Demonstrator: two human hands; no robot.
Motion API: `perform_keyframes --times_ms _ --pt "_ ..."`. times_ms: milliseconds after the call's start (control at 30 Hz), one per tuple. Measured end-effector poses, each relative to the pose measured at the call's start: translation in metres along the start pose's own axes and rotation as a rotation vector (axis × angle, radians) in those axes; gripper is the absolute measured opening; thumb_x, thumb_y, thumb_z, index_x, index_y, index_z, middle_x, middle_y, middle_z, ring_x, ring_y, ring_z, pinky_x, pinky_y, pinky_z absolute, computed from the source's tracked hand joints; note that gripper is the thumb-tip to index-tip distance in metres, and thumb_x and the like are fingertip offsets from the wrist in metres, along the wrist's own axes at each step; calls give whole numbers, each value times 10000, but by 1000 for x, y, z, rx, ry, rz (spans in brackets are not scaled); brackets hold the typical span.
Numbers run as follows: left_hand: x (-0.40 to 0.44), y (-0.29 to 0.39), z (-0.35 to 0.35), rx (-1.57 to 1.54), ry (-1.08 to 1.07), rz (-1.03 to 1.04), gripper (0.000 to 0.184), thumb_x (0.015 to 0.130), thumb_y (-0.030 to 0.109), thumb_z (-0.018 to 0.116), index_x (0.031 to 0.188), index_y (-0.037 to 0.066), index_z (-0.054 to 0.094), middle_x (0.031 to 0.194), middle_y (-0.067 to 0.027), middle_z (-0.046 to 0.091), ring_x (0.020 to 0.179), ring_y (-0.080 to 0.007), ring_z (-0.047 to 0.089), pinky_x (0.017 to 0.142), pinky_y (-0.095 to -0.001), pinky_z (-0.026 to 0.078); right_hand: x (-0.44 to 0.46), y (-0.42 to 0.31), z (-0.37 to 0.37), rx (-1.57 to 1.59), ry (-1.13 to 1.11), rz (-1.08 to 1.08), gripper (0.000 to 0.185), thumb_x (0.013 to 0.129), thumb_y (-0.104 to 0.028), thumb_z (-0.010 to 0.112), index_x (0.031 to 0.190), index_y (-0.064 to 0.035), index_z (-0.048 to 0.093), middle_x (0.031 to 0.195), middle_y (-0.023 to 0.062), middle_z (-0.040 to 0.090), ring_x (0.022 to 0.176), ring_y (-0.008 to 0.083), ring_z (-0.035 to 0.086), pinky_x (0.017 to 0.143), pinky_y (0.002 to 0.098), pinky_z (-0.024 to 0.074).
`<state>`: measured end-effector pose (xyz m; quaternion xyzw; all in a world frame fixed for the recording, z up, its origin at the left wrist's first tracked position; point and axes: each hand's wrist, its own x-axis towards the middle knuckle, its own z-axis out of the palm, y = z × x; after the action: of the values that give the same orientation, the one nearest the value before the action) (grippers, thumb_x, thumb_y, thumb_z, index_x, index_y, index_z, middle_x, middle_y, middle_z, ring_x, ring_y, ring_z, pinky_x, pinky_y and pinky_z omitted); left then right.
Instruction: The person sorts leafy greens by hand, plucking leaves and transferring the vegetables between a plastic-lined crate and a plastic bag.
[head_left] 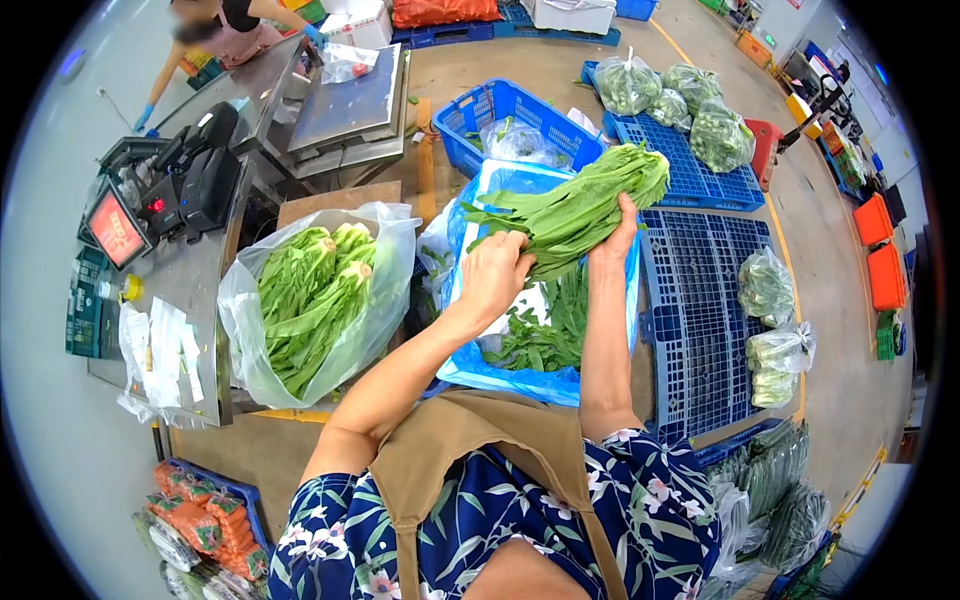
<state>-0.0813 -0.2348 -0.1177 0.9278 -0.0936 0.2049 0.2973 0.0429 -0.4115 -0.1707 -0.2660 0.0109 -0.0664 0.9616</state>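
Note:
A bunch of long leafy greens [570, 210], like leaf lettuce, is held up over a crate. My right hand [618, 232] grips it near the pale stem end, which points to the upper right. My left hand [495, 272] has its fingers curled on the leaves at the lower left. Below, the crate with a blue plastic liner [465, 368] holds more loose green leaves [545, 335]. To the left, an open clear plastic bag [395, 270] contains several similar bunches [315, 300], stem ends up.
A steel table [205, 290] at left carries a scale with a screen [118, 228]. A blue basket [450, 115] stands behind the crate. Blue pallets [700, 300] with bagged vegetables [722, 135] lie right. A co-worker in blue gloves [240, 35] leans over the far left table.

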Motion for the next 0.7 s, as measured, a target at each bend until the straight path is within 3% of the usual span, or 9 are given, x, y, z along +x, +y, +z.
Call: perform_keyframes --times_ms 100,200,300,400,500,600,700 --pt "-2 0 1 29 126 115 314 740 123 740 985 17 575 773 -136 626 719 -310 621 626 -408 477 1 2 -3 11 30 -1 541 865 -269 585 1331 -33 442 1261 132 554 1120 280 557 992 420 443" --pt "0 0 1 -63 152 -4 284 722 125 757 924 14 591 786 -128 619 724 -298 613 622 -399 472 4 4 -4 31 54 3 533 870 -265 575 1333 -37 442 1266 131 552 1125 281 555 995 423 441" --pt "0 -4 1 -193 -73 -280 261 714 145 766 863 8 602 774 -134 608 732 -292 606 624 -392 467 1 4 -3 36 47 0 527 874 -263 566 1335 -40 441 1269 131 550 1129 281 553 996 427 441" --pt "-2 -3 0 -188 -107 -294 260 721 158 766 851 2 604 721 -141 598 697 -313 599 621 -408 463 -1 6 -2 26 38 3 522 877 -260 557 1337 -42 440 1270 132 548 1132 280 553 996 430 441" --pt "-6 0 1 -43 68 -49 251 739 169 755 826 -4 596 668 -152 605 648 -338 601 608 -437 460 0 7 -4 28 28 -4 523 877 -258 553 1338 -41 438 1272 132 547 1136 280 552 996 431 442" --pt "-1 -4 6 -112 -18 -131 240 773 212 720 787 5 599 683 -165 627 653 -364 613 606 -461 460 1 9 -6 14 34 -22 522 876 -256 552 1337 -39 439 1270 131 548 1136 280 552 995 430 443" --pt "3 4 -1 -159 -250 -269 261 807 254 672 754 9 598 715 -201 632 690 -390 615 618 -474 462 0 9 -6 -9 24 -29 521 876 -254 551 1336 -36 439 1264 132 552 1131 279 556 992 428 446"
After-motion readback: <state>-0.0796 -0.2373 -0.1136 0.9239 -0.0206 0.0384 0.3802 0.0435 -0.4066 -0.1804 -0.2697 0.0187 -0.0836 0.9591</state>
